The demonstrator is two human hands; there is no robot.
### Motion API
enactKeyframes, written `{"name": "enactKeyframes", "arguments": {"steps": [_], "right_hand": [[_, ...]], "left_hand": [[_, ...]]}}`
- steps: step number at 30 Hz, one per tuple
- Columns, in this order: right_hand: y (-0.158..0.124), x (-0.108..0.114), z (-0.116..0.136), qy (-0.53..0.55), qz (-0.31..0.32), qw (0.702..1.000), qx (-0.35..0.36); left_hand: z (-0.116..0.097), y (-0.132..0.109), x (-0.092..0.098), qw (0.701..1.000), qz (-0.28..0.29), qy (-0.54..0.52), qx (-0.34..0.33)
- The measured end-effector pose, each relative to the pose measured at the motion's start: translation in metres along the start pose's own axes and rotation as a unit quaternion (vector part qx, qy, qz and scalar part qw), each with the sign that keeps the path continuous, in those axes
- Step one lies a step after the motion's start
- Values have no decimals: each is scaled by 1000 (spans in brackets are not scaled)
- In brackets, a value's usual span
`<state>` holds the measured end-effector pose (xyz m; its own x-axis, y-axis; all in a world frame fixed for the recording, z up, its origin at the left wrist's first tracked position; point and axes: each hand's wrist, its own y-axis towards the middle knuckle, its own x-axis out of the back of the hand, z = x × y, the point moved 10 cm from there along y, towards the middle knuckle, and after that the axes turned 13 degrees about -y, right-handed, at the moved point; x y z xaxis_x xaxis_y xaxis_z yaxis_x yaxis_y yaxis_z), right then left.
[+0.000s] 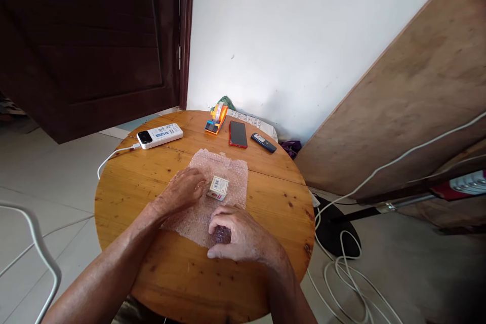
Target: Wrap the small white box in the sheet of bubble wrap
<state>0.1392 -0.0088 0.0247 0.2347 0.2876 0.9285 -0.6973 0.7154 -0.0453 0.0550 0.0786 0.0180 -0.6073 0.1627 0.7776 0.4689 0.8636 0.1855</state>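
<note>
A sheet of pinkish clear bubble wrap [236, 167] is spread on a round wooden table [174, 278]. On it rests a small cream-coloured box [219, 186] with a barcode and a red mark, between my two hands and touched by neither. My left hand [186, 187] lies over the wrap's left side, its fingers bent together on the sheet and the fingertips partly hidden. At the near right corner, my right hand [239, 235] curls its thumb and fingers around a bunched part of the wrap, which looks dark inside the grip.
Along the table's far side are a white power bank [163, 135] with a cable, an orange tape dispenser [216, 119], a red-edged phone [238, 134] and a dark blue handheld device [263, 142]. A black stand base [337, 233] and coiled white cable [353, 273] occupy the floor right.
</note>
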Motion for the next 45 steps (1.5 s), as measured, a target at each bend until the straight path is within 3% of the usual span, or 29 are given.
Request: {"name": "enactKeyframes", "arguments": {"steps": [4,9,16,21,22,25,27,29,32,34,41,45], "right_hand": [[1,-4,1,-58,-10,998,-35],[2,-4,5,-66,-44,997,-22],[-3,18,-9,17,-116,992,-56],[-6,35,-14,47,-193,977,-74],[-6,37,-16,52,-203,975,-77],[-8,40,-23,59,-224,968,-98],[-9,41,-29,63,-238,962,-118],[-13,44,-36,75,-266,951,-136],[-23,55,-48,86,-343,921,-163],[-27,57,-56,69,-376,905,-186],[-5,29,-71,70,-293,928,-220],[-2,28,-65,73,-274,936,-210]], "left_hand": [[1,1,2,1000,-4,-10,5],[0,1,2,1000,-11,-2,10],[9,1,5,997,-6,-60,42],[7,-3,22,985,-25,-157,73],[1,-4,25,981,-21,-182,65],[-18,-10,16,966,82,-241,49],[-21,-13,15,968,102,-226,43],[-17,-11,23,978,63,-196,41],[2,-7,39,985,-42,-145,85],[10,-5,40,984,-64,-127,107],[8,-1,9,984,-3,-161,80],[3,1,1,982,29,-175,67]]}}
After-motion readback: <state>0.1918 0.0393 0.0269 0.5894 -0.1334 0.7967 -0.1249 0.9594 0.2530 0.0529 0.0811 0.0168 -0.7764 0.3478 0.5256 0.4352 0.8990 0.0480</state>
